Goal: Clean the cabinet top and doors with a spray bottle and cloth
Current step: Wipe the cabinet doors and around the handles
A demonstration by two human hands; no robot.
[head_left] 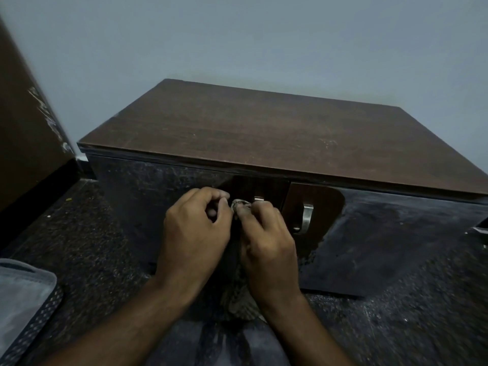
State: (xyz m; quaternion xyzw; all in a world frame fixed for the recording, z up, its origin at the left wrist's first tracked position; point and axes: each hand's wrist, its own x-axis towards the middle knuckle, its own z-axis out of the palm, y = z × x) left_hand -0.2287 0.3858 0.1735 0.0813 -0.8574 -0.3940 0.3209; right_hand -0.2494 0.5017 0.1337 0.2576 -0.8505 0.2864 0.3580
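From the head camera, a low cabinet [264, 143] stands against a pale wall [264, 35], its brown wood-grain top bare and its glossy dark front facing the viewer. The two doors meet near the middle of the front. Each has a brown rounded panel at its upper inner corner carrying a metal handle: the right door's handle [306, 217] is in full view, while the left door's handle [259, 198] shows only its top behind the fingers.

Both hands are raised in front of the left door, just below the front edge of the cabinet top. The left hand [196, 228] has its fingers curled, thumb and forefinger pinching one end of the cloth [239, 294]. The right hand [266, 241] is curled round the same cloth, gripping a bunched fold at its fingertips. The two hands are nearly touching where the cloth's upper end sticks out between them. The rest of the cloth, a brownish woven piece, hangs down between the wrists toward the person's lap; in this dim light its pattern is hard to make out, perhaps a check.

A dark speckled floor [87, 247] surrounds the cabinet. At the lower left corner lies a grey fabric item [21, 294] with a dotted black border.
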